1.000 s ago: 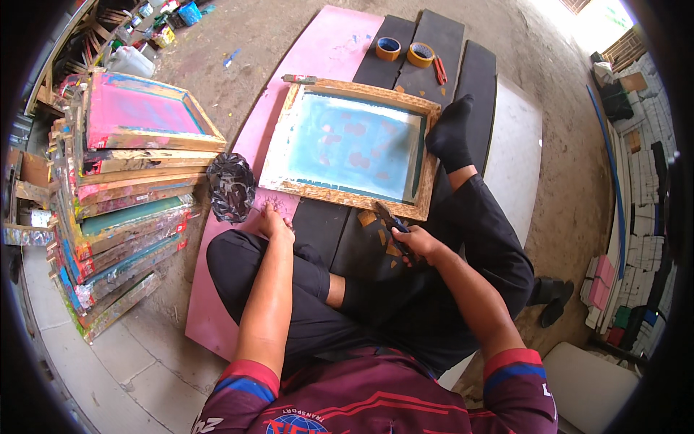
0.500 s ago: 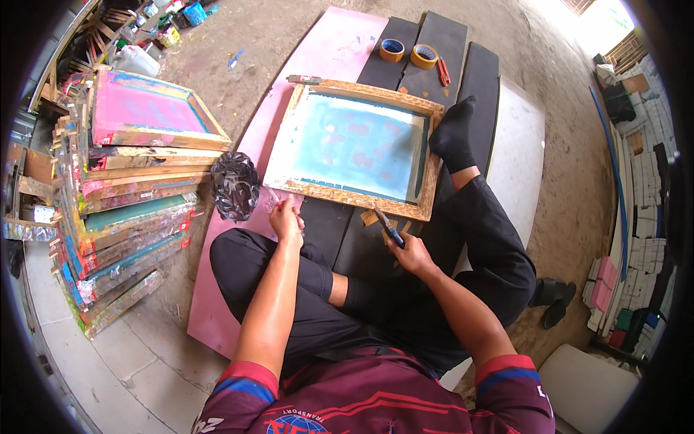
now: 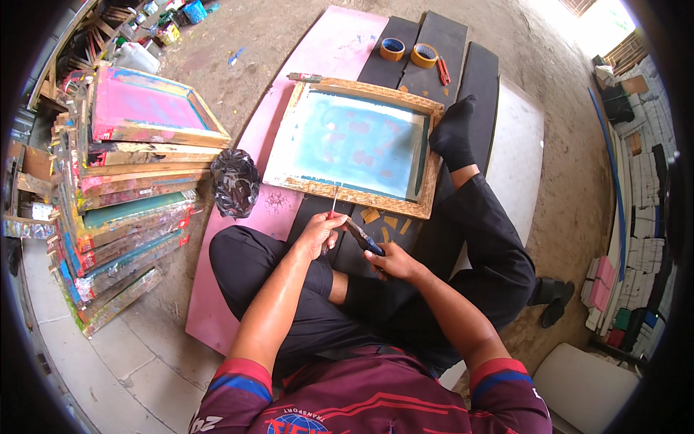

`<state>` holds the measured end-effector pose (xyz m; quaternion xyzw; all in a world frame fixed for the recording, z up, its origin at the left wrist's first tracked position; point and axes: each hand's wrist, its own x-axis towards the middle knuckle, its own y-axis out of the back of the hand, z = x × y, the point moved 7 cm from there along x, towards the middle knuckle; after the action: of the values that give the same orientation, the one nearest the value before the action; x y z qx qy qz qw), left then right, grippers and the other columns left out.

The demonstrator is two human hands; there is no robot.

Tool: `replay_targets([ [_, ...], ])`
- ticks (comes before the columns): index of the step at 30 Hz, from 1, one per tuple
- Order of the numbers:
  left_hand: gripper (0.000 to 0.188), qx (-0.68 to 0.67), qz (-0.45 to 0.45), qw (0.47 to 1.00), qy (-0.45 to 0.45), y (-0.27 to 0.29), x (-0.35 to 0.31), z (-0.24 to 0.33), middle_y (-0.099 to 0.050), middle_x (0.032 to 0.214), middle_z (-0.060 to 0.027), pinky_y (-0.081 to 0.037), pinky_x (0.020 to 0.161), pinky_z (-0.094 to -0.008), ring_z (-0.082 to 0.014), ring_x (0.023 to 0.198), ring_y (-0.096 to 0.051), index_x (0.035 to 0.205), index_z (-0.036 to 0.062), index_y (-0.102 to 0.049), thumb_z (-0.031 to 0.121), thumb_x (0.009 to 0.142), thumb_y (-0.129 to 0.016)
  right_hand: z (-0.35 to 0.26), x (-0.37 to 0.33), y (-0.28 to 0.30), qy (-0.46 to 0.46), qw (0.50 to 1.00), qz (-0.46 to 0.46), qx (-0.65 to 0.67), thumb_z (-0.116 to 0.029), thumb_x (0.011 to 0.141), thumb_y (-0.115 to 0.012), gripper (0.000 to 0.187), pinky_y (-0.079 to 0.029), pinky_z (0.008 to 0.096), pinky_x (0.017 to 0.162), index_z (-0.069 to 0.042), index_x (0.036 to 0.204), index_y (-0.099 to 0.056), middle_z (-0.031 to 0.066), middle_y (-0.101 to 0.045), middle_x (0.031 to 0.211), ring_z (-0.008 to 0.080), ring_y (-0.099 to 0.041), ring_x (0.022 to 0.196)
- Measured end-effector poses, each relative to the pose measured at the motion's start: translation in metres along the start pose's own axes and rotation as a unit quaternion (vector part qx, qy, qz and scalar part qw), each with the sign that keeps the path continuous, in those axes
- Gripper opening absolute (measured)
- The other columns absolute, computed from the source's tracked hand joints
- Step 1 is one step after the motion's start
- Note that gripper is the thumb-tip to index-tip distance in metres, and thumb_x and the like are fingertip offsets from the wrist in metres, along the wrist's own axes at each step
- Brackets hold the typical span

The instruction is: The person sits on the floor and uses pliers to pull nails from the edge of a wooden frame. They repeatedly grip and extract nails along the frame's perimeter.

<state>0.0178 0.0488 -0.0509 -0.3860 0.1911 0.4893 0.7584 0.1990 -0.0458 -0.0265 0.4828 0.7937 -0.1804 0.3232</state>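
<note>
My left hand is closed round what looks like a screwdriver, its thin metal shaft pointing away from me to the near rail of a wooden screen-printing frame. The frame's mesh is light blue with faint pinkish patches. My right hand grips pliers with dark blue handles, their jaws up against the fingers of my left hand. Whether the jaws hold anything is hidden. Small brown tape scraps lie on the black boards just below the frame.
Several used screen frames are stacked at the left, beside a crumpled black plastic bag. Two tape rolls and a red cutter lie beyond the frame. My foot in a black sock touches its right side.
My left hand has moved right with the screwdriver, from near the frame's left corner to the pliers. My right hand has shifted slightly left and nearer me, bringing the pliers to it.
</note>
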Motion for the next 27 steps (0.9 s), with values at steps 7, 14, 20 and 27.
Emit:
replay_targets([
  [7,0.021,-0.066,0.168,0.982,-0.061,0.03,0.011,-0.001,-0.067,0.083,-0.0047,-0.039,0.036,-0.0251,-0.0087,0.04,-0.048,0.104,0.0069,-0.067,0.023,0.092,-0.075,0.015,-0.007,0.021,-0.035,0.993,-0.009,0.114,-0.045,0.103,-0.06,0.045,-0.055,0.0356,0.065,-0.001,0.111,-0.057,0.0133,-0.072,0.101,0.0208,-0.072,0.087],
  [14,0.019,-0.222,0.387,0.894,-0.04,0.113,0.017,-0.011,-0.063,0.081,0.0023,-0.037,0.039,-0.0294,-0.0109,0.043,-0.045,0.099,0.0191,-0.056,0.026,0.093,-0.072,0.018,-0.012,0.049,-0.071,0.988,0.015,0.14,-0.047,0.104,-0.056,0.046,-0.055,0.0376,0.065,-0.003,0.118,-0.058,0.0139,-0.073,0.1,0.0228,-0.073,0.086],
  [20,0.016,-0.246,0.466,0.844,-0.102,0.146,0.016,-0.01,-0.061,0.08,-0.0013,-0.034,0.04,-0.0299,-0.0134,0.046,-0.047,0.093,0.0117,-0.057,0.023,0.095,-0.068,0.015,-0.013,0.054,-0.082,0.975,0.014,0.205,-0.048,0.103,-0.058,0.05,-0.054,0.0382,0.061,0.0,0.115,-0.06,0.0125,-0.07,0.095,0.0215,-0.071,0.077],
  [27,0.023,-0.237,0.495,0.829,-0.109,0.144,0.01,-0.007,-0.06,0.078,-0.003,-0.033,0.039,-0.0306,-0.0155,0.046,-0.048,0.094,0.0081,-0.058,0.028,0.094,-0.071,-0.004,-0.016,0.07,-0.115,0.988,0.104,-0.029,-0.043,0.101,-0.06,0.045,-0.056,0.0389,0.063,0.001,0.102,-0.069,0.0133,-0.069,0.077,0.0208,-0.072,0.077],
])
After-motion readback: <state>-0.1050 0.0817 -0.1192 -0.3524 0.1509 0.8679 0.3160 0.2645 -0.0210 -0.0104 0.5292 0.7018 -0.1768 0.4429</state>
